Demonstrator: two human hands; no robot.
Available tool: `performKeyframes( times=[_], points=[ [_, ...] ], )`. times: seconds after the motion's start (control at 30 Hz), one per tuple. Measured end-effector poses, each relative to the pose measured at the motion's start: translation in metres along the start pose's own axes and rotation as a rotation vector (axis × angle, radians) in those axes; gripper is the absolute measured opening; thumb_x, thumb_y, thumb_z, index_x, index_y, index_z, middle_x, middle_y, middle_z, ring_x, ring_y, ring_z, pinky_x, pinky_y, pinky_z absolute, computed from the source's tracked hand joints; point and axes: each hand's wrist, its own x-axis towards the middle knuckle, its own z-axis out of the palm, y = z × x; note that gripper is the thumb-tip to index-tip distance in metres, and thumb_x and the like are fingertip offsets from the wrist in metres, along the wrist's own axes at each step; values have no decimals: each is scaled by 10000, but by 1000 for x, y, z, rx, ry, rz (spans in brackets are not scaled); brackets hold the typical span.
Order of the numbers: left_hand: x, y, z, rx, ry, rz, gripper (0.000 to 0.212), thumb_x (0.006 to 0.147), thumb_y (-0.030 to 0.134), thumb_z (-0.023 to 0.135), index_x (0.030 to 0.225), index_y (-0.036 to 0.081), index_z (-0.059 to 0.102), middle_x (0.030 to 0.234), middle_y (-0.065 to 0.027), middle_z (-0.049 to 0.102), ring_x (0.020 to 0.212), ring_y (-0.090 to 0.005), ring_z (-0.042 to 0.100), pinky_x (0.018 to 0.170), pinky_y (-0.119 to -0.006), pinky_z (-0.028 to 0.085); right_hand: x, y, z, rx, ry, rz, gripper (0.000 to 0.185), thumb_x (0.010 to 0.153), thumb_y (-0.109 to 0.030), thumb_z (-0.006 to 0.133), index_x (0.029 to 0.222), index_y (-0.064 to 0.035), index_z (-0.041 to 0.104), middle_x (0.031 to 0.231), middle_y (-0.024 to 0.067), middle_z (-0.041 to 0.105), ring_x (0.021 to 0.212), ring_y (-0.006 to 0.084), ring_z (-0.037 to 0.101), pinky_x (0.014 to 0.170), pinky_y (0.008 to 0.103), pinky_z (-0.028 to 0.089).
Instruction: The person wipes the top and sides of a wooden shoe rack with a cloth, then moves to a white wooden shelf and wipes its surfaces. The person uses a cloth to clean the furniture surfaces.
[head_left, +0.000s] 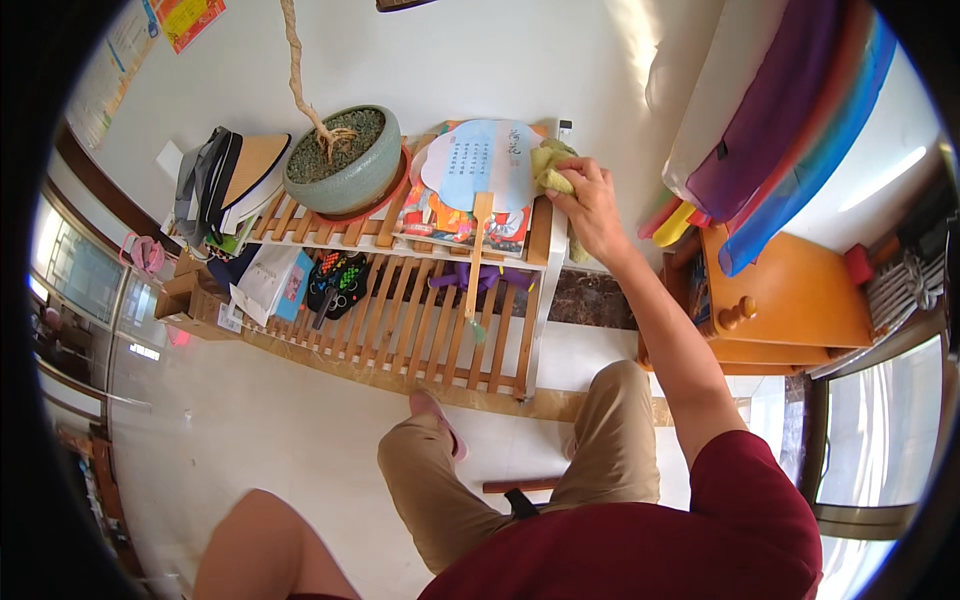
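Note:
My right hand (589, 202) grips a crumpled yellow-green cloth (553, 166) at the right end of a slatted wooden rack (538, 240). Beside the cloth lies a blue and white hand fan (469, 161) bearing writing, its bamboo handle reaching past the upper shelf's front edge, with a green tassel. Under the fan are colourful printed sheets or a book (427, 217). A green ceramic pot (349, 176) with a bare twisted trunk stands left of the fan on a red saucer. My left hand is out of view; only part of the left arm shows at the lower left.
Sun visors (251, 169) stand at the rack's left end. Below are a cardboard box (196, 300), a white bag (266, 281) and purple ribbon (480, 277). An orange wooden cabinet (795, 292) stands at right, beneath hanging purple and blue fabric (772, 127). A dark red strip (525, 485) lies on the floor.

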Motion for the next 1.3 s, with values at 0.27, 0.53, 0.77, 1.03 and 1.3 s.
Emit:
performKeyframes(
  times=[0.27, 0.53, 0.77, 1.03, 1.3],
  points=[
    [-161, -91, 85, -490, 87, -529, 248, 1010, 66, 617, 1250, 13, 654, 1294, -96, 668, 1212, -203, 629, 1021, -348, 503, -53, -37, -16, 28, -62, -42, 324, 953, -145, 729, 1265, -56, 705, 1342, 127, 579, 1213, 372, 473, 1086, 430, 426],
    [-394, -118, 104, 117, -75, -933, 385, 948, 265, 772, 1204, 12, 635, 1168, -172, 653, 1040, -313, 653, 925, -418, 524, -48, -15, 14, 231, 118, 172, 379, 996, -191, 686, 1322, 1, 669, 1361, 142, 548, 1315, 316, 483, 1124, 390, 400],
    [-426, -153, 78, -246, -269, -1217, 312, 973, 238, 742, 831, 12, 581, 690, -20, 576, 628, -145, 525, 621, -332, 466, -142, -56, 10, 380, 131, 2, 279, 966, -115, 705, 1235, -45, 693, 1419, 117, 481, 1348, 319, 432, 1177, 434, 362],
    [-443, -59, 30, -91, -1164, -812, 220, 944, 293, 720, 949, 76, 685, 836, -149, 709, 765, -306, 690, 705, -424, 531, -123, -82, 7, 286, 187, 55, 233, 1019, -125, 661, 1218, -15, 710, 1448, 112, 490, 1303, 290, 488, 1157, 386, 380],
    [-379, -104, 77, 40, -470, -875, 233, 990, 204, 703, 875, 3, 683, 728, -138, 663, 634, -275, 620, 628, -359, 494, 0, 24, 25, 301, 319, 93, 296, 989, -164, 694, 1214, 27, 714, 1226, 198, 666, 1098, 341, 662, 992, 384, 503]
  ],
)
